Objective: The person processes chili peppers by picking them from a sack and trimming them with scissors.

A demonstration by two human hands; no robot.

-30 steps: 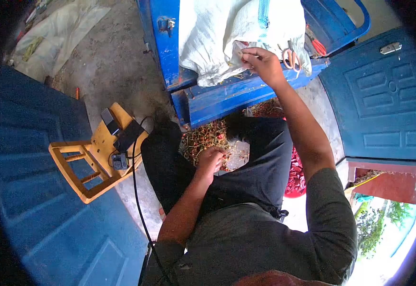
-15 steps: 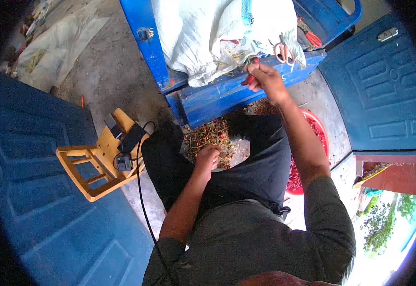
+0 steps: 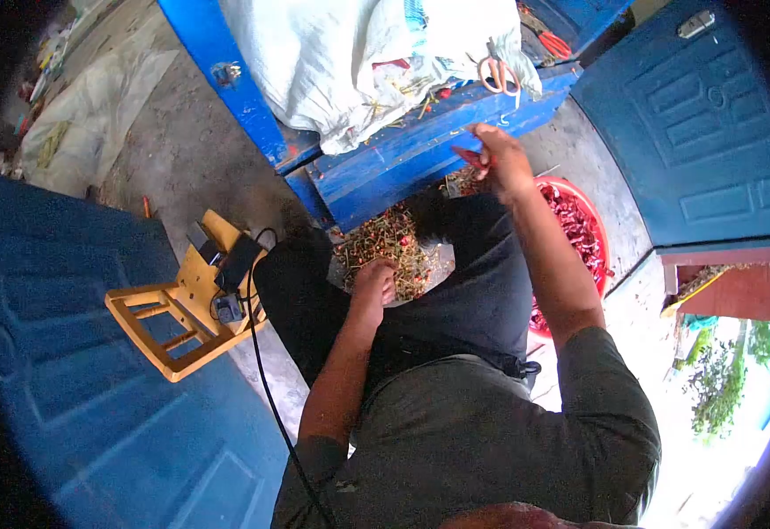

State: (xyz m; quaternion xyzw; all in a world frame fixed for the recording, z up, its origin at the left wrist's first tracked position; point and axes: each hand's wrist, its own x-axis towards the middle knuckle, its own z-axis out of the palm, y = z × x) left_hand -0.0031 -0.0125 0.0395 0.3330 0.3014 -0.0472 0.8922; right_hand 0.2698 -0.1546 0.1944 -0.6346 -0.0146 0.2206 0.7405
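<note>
My right hand is closed on a red chili pepper, just in front of the blue wooden edge. Between my legs, my left hand is curled closed beside a heap of cut stems and scraps; whatever it holds is hidden. To the right, a red tub contains many red chilies. A white woven sack lies on the blue bench, with stems and a few red bits at its mouth. Pink-handled scissors rest on the sack's edge.
Red-handled pliers or shears lie at the bench's far right. A yellow wooden chair with black devices stands on the left, and a black cable runs from it past my body. Blue doors flank both sides.
My right hand has moved down, away from the sack's mouth towards the tub side, carrying the red chili. My left hand has stayed by the stem heap. The camera view has shifted slightly.
</note>
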